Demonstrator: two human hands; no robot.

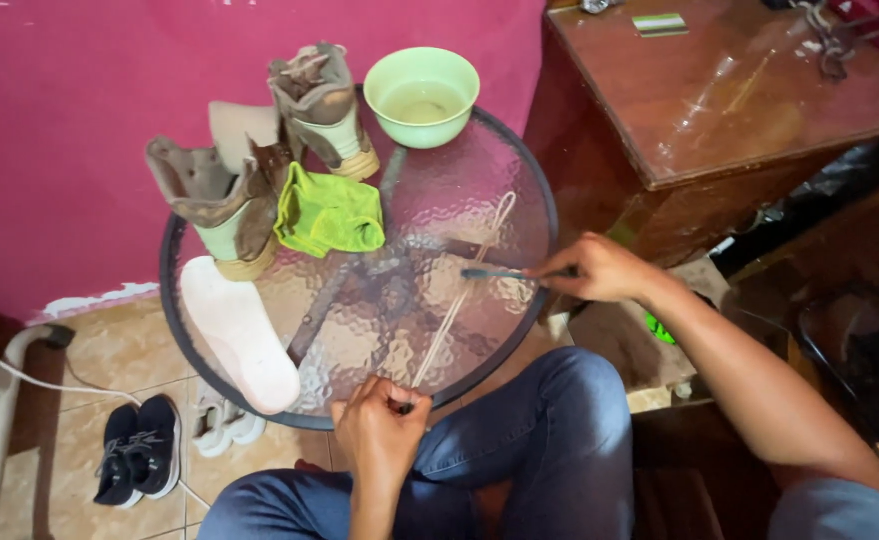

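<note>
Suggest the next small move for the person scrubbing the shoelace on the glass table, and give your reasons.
Probably draw the toothbrush along the shoelace toward the left hand: the right hand has its bristles on the lace, and the left hand pins the near end taut against the glass table.

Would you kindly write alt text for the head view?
Over a round glass table, the left hand pinches one end of a pale shoelace while the right hand holds a toothbrush on it. Two boots, a green cloth, an insole and a green bowl sit nearby.
</note>
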